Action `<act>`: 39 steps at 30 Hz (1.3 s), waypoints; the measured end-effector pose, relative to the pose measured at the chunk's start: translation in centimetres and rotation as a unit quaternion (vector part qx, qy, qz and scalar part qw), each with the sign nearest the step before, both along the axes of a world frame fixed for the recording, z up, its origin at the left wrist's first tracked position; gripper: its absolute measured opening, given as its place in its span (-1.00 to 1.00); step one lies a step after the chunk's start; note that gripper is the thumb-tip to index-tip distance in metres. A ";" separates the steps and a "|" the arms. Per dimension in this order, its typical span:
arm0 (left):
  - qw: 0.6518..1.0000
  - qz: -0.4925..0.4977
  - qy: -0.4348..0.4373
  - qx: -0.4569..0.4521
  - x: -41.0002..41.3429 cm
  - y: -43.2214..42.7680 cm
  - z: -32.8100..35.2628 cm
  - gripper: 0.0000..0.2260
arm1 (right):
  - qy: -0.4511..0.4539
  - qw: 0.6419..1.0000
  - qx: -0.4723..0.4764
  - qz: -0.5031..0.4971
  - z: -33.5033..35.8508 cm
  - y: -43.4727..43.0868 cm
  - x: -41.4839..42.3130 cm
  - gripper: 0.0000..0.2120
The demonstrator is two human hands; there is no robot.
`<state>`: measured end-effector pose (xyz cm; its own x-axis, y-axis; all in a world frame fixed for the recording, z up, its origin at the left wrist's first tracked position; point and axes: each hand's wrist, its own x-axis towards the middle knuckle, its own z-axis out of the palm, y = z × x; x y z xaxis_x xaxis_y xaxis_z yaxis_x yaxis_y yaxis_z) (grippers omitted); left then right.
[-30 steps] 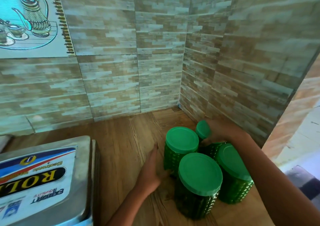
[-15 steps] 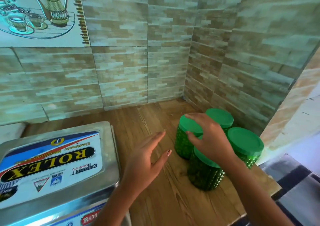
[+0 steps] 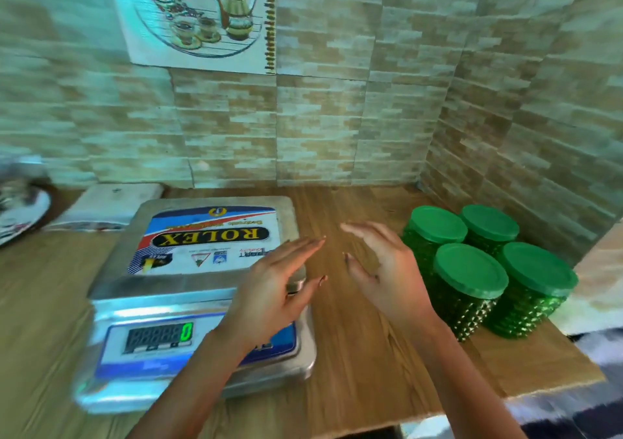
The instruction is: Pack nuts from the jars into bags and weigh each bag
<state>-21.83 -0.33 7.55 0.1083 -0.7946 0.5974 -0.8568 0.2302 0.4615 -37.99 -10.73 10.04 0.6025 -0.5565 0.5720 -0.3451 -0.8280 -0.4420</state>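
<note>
Several green studded jars with green lids (image 3: 470, 271) stand closed in a tight cluster at the right end of the wooden counter, near the wall corner. A steel electronic scale (image 3: 202, 290) sits at centre left, its platform bare and its display showing 0. My left hand (image 3: 273, 290) hovers open over the scale's right front corner. My right hand (image 3: 381, 270) hangs open above the bare wood between scale and jars, touching neither. No bags are in view.
The wooden counter (image 3: 364, 354) ends at an edge on the right and front. Tiled walls close the back and right. A white folded packet (image 3: 111, 206) lies behind the scale, and a blurred metal plate (image 3: 20, 212) sits at far left.
Both hands have left the jars and drawn back to the left, toward the scale. The view has swung left and pulled back, bringing the whole scale into sight.
</note>
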 end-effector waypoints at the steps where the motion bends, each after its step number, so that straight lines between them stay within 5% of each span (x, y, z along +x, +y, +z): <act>1: 1.000 0.016 -0.003 0.003 0.3 0.7 0.1 -0.54 | -0.002 1.000 -0.003 0.014 0.0 0.3 0.3 -0.58; 15: 0.988 0.153 0.012 -0.023 4.7 12.6 -0.5 -0.62 | -0.094 0.977 0.020 0.193 -1.5 7.5 7.6 -0.66; 39: 0.991 0.137 0.004 0.000 32.5 24.8 -1.5 -0.67 | -0.128 0.975 0.058 0.173 -3.0 22.3 36.4 -0.71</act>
